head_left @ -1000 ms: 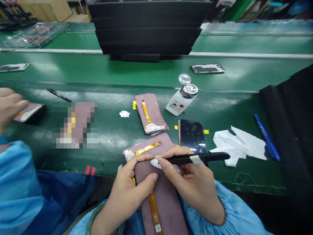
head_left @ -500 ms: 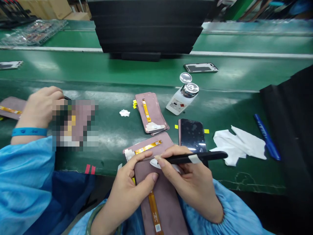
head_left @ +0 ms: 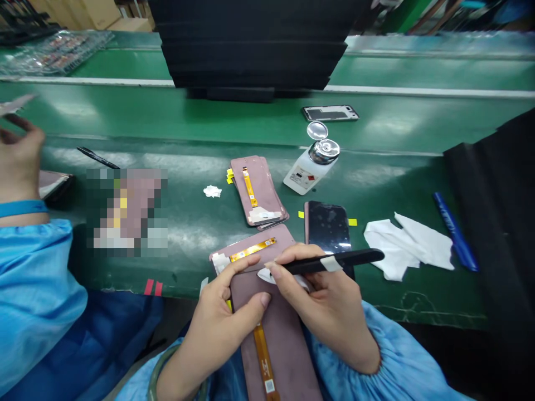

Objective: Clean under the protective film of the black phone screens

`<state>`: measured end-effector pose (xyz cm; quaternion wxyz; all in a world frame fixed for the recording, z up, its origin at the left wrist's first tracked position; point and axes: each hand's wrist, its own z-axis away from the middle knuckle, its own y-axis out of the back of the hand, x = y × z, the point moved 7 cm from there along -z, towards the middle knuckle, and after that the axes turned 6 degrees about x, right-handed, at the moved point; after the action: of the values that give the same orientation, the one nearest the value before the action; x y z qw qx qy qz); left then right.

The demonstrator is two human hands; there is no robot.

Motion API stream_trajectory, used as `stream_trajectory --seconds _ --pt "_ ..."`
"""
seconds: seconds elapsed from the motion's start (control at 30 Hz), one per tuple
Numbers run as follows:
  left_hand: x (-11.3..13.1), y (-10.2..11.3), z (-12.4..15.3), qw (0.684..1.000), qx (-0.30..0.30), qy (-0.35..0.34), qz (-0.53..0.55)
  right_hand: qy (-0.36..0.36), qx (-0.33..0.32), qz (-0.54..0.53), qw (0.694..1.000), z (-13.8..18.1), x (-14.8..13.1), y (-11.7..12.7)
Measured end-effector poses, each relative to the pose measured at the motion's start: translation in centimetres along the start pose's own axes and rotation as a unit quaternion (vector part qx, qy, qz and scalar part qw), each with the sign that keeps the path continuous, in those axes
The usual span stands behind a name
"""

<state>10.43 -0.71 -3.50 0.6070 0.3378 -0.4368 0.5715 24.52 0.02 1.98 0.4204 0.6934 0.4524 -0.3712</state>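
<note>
My left hand (head_left: 225, 314) grips a pink phone display panel (head_left: 276, 345) by its left edge, back side up, with an orange flex cable running down it. My right hand (head_left: 324, 303) holds black tweezers (head_left: 334, 260) whose tip rests on a small white piece (head_left: 267, 276) at the panel's top edge. Another pink panel (head_left: 254, 249) lies just beyond on the green bench, beside a dark-screened phone (head_left: 328, 225).
A stack of pink panels (head_left: 259, 189), a white solvent bottle (head_left: 311, 164), white wipes (head_left: 407, 245) and a blue pen (head_left: 455, 231) lie on the bench (head_left: 188, 223). A phone frame (head_left: 330, 113) rides the conveyor. A co-worker's hand (head_left: 19, 159) and blue sleeve are at left. Black trays (head_left: 254, 44) stand behind.
My hands stay on the panel; the tweezers tilt slightly upward. The co-worker's hand has pulled back to the far left. The phone frame on the conveyor has drifted left.
</note>
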Motion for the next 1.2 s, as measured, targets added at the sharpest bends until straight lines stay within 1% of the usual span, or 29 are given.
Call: stream_trajectory --seconds 0.17,0.3,0.47,0.53,0.67,0.73,0.83,0.93,1.07,1.2 --pt "0.1 -0.1 0.2 1.000 -0.018 0.002 -0.008 -0.001 -0.014 -0.012 1.000 -0.1 0.1 -0.3" --pt "0.0 -0.1 0.0 1.000 -0.012 -0.002 -0.026 -0.004 -0.001 -0.006 1.000 -0.2 0.0 -0.2" --pt "-0.3 -0.1 -0.2 1.000 -0.014 0.004 -0.024 0.011 -0.011 -0.001 1.000 -0.3 -0.4 -0.2" --pt "-0.3 0.0 -0.1 1.000 -0.011 0.011 -0.024 -0.002 0.011 0.003 1.000 -0.4 -0.3 0.4" --pt "-0.2 -0.2 0.2 0.999 -0.018 0.039 -0.012 -0.047 0.092 -0.002 0.995 -0.3 0.3 2.3" --pt "-0.1 -0.3 0.3 0.998 -0.013 0.053 -0.003 -0.054 0.102 -0.005 0.993 -0.3 0.4 2.6" --pt "-0.2 -0.3 0.3 0.998 -0.015 0.058 -0.007 -0.052 0.089 -0.006 0.995 -0.3 0.5 2.3" --pt "-0.2 -0.5 0.3 0.999 -0.028 0.042 -0.008 -0.038 0.052 -0.015 0.998 -0.4 0.2 1.4" --pt "-0.3 -0.4 0.3 0.999 -0.018 0.039 0.003 -0.016 0.002 -0.027 0.999 -0.4 -0.1 0.4" --pt "-0.3 -0.3 0.2 0.999 -0.019 0.036 -0.014 0.005 -0.020 -0.008 1.000 -0.2 -0.1 0.0"
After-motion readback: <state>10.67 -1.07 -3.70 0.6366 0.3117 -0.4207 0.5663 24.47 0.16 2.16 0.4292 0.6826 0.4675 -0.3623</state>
